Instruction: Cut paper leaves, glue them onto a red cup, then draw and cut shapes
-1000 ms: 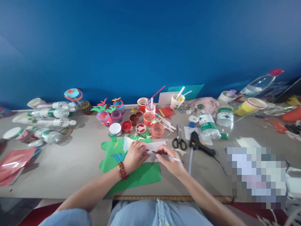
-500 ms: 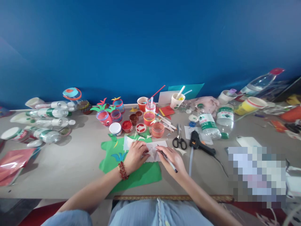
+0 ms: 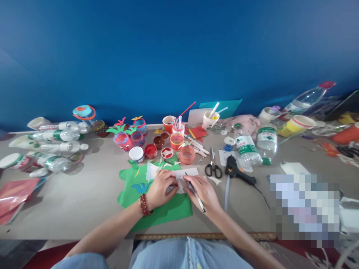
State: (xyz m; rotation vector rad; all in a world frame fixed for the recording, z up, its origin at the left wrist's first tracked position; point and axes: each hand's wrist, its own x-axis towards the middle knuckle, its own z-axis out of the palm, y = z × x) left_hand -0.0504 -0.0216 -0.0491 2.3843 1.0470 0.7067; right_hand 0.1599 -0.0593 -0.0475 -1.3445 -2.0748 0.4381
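Your pen has swung round over the last second: its tail, which jutted out to the right, now slants back toward you. Well left of the green sheet, plastic bottles lie on their sides. On the left half of the green sheet sits a blue leafy cut-out, and just beside it, your left hand, palm down over the green sheet, fingers bent, thumb reaching in; I can't tell whether it pinches anything. Next, the white paper, lying between your hands on the green sheet's upper right. And your right hand, at the green sheet's right edge, forearm angled in, thumb and fingers gripping the pen, tip over the white paper. Right of the green sheet: black-handled scissors, then a black glue gun.
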